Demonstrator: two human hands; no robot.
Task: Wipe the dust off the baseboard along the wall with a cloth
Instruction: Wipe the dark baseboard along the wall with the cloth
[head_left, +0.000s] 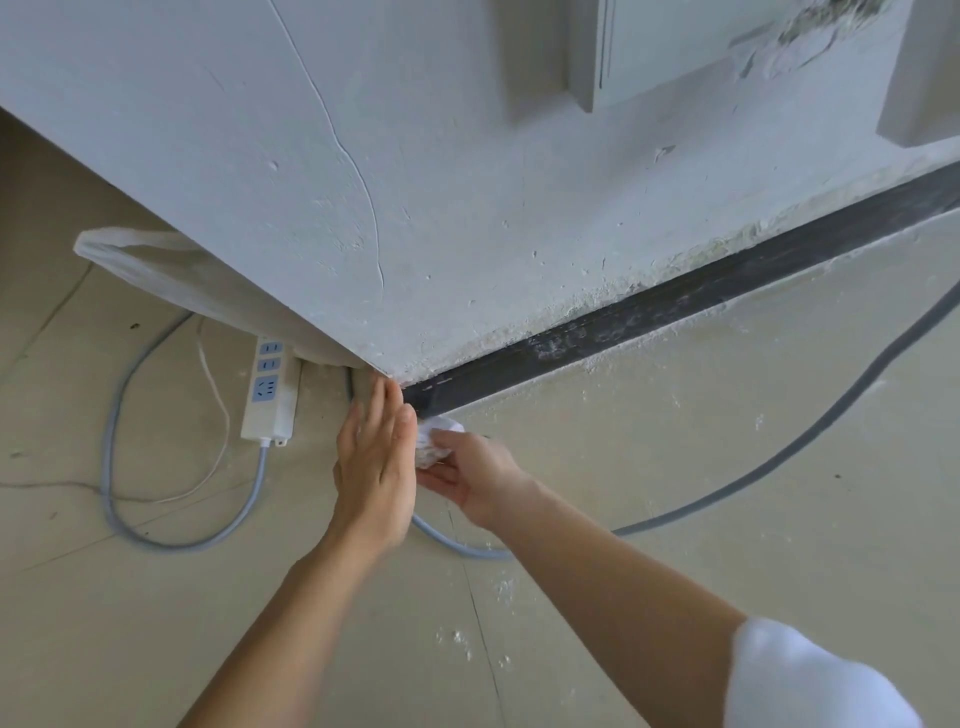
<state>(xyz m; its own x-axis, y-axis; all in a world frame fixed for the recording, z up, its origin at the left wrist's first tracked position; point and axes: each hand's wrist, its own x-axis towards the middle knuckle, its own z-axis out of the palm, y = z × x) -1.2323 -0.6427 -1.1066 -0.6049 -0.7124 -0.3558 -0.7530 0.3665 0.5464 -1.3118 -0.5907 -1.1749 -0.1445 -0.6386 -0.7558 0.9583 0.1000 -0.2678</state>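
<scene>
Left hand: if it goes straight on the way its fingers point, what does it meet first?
Most likely the wall corner, beside the baseboard end. The left hand seems almost on it; depth is unclear.

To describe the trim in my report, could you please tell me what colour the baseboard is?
The baseboard is dark grey to black, with whitish smears; the head view shows it.

No text, label, brand, number or sign can be read. On the white power strip (270, 395), lying on the floor just left of the fingers (387, 410) of the left hand (371, 467), only blue socket faces are seen; any marking there is too small to be made out.
</scene>
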